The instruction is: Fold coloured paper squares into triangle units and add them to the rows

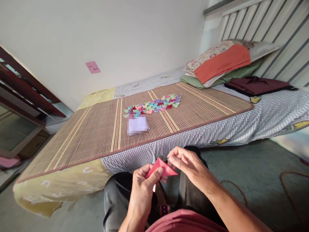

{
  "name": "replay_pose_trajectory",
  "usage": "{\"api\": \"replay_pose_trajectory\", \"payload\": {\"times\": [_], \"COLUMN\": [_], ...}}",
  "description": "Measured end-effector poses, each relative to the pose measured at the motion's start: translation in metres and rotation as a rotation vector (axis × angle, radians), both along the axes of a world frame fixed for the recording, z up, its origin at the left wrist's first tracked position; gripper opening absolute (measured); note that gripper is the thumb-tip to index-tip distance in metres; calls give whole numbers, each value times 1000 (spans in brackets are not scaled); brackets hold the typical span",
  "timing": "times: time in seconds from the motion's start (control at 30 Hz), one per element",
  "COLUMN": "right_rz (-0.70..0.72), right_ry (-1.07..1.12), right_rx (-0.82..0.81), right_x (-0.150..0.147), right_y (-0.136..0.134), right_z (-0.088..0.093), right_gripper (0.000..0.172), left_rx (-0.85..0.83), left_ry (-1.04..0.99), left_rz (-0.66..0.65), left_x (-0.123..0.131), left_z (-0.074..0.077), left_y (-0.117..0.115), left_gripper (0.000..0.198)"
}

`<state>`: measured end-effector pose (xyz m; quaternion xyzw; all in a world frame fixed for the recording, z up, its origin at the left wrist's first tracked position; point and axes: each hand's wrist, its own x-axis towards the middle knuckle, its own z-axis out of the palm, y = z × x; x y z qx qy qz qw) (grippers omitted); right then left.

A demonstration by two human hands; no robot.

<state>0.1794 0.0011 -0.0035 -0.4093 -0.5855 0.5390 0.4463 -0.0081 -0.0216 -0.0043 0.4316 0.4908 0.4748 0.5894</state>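
A red sheet of paper (160, 169), folded into a triangular shape, is held in my left hand (145, 180). The thumb presses on its face and the fingers support it from behind. Right beside the paper's upper right edge, my right hand (185, 162) is closed, its fingers curled and the thumb against the index finger. Whether those fingertips grip anything is hidden. Beyond both hands, several small folded paper pieces (156, 104) in many colours lie in rows on the striped mat (96, 129).
A blurred pale rectangle (138, 125) lies in front of the paper rows. Stacked pillows (222, 64) and a folded maroon cloth (258, 85) rest at the bed's right end, by a slatted headboard (270, 29). A cord (287, 190) runs across the floor. A pink note (93, 67) is on the wall.
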Motion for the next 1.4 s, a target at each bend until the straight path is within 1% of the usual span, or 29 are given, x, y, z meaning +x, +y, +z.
{"api": "replay_pose_trajectory", "payload": {"times": [0.1, 0.2, 0.3, 0.43, 0.57, 0.67, 0.77, 0.8, 0.83, 0.87, 0.93, 1.0, 1.07, 1.17, 1.27, 1.4], "right_rz": [69, 110, 68, -2, -9, -7, -79, -106, -101, -75, 5, -33, -113, -212, -254, -261], "right_ry": [-59, -37, -35, -134, -158, -153, -135, -123, -101, -69, -11, 13, -22, -86, -113, -124], "right_rx": [32, 30, 36, 110, 167, 149, 141, 158, 172, 180, 153, 167, 193, 233, 262, 260], "right_x": [0, -7, -16, -21, -13, 0, 6, 4, 1, -4, -16, -26, -32, -33, -31, -29], "right_y": [-2, -6, -9, -11, -13, -11, -6, -5, -4, -3, -4, -6, -7, -9, -9, -6], "right_z": [0, -1, -2, 1, -1, -3, 0, 3, 6, 9, 13, 13, 9, 1, 0, 3], "right_gripper": [38, 34, 33, 34, 35, 37, 37, 34, 29, 26, 26, 34, 37, 37, 37, 38], "left_rx": [-17, -21, -36, -54, -27, 19, 54, 67, 85, 98, 97, 95, 90, 75, 70, 74], "left_ry": [-58, -99, -138, -181, -162, -122, -61, -34, -10, 1, -8, -36, -66, -70, -29, -7], "left_rz": [53, 46, 27, 42, 81, 126, 164, 152, 125, 100, 59, 49, 59, 64, 57, 52], "left_x": [-1, 0, 2, 3, 1, -3, -4, -3, -1, 1, 8, 14, 18, 19, 16, 13], "left_z": [-5, -7, -6, -5, -6, -4, 0, 1, 2, 3, 5, 6, 8, 9, 6, 1], "left_y": [2, 3, 3, 3, 2, 1, 0, -1, -2, -3, -5, -6, -7, -7, -7, -8], "left_gripper": [34, 33, 35, 36, 39, 40, 39, 39, 39, 40, 41, 41, 40, 39, 40, 39]}}
